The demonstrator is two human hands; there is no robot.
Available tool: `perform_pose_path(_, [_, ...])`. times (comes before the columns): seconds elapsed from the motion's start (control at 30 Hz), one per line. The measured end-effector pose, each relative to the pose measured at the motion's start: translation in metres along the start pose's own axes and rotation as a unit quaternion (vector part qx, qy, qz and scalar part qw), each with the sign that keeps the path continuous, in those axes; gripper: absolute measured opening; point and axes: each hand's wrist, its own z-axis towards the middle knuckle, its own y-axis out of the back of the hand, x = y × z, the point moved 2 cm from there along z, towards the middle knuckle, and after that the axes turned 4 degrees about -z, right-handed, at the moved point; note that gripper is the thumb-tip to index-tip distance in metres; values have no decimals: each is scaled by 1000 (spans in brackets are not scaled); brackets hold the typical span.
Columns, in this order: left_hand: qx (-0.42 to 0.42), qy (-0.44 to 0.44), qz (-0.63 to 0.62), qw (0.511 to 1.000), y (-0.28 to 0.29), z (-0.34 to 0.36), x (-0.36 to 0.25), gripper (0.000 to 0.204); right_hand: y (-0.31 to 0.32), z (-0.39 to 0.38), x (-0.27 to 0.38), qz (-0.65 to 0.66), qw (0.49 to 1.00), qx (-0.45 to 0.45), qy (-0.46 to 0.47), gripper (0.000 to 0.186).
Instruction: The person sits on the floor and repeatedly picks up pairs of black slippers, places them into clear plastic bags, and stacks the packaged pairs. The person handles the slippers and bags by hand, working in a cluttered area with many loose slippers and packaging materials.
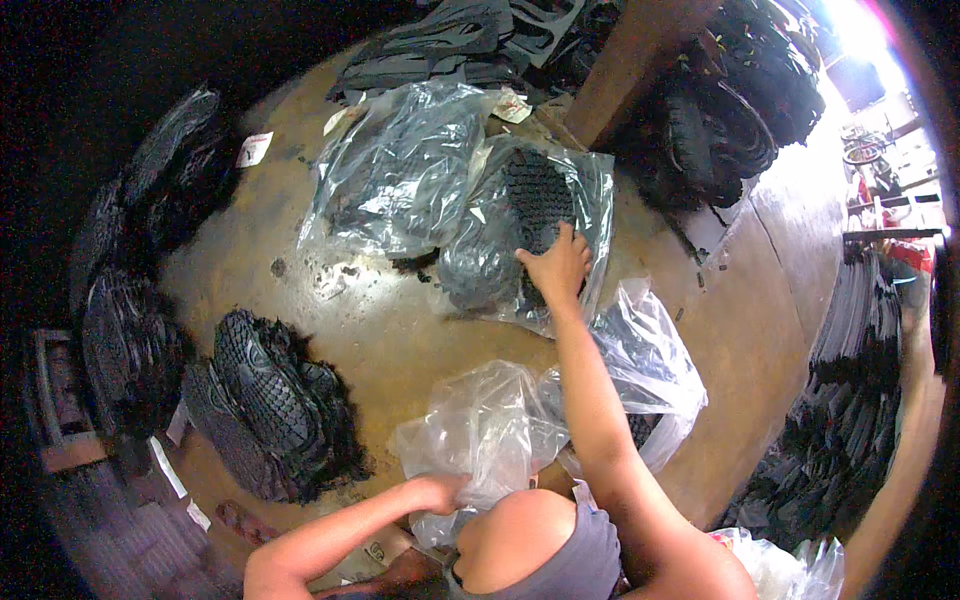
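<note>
A black rubber shoe sole [540, 190] with a knobbly tread lies at the far middle, over a clear plastic bag [480, 255] packed with dark pieces. My right hand [562, 268] reaches out to its near end, thumb on one side and fingers on the other, closed across it. Close to my body, my left hand [440, 493] pinches the edge of a crumpled, clear plastic bag [490, 415]. Part of that bag is hidden behind my knee.
Another filled clear bag [400, 170] lies beside the first. Black soles are piled at left [270, 400], with more stacks [135, 350] beyond. A clear bag [650, 360] sits under my right forearm. A brown post [640, 65] stands at the back; black stacks [840, 400] line the right.
</note>
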Motion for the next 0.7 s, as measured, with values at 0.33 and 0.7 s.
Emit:
perform_pose_path(0.33, [40,10,-19,999,87,-28,-8,65,94,-50,-49,386,920,-34,54,44])
perform_pose_path(0.7, [-45,28,68,996,143,-66,9,58,12,-180,-11,380,896,228,39,53])
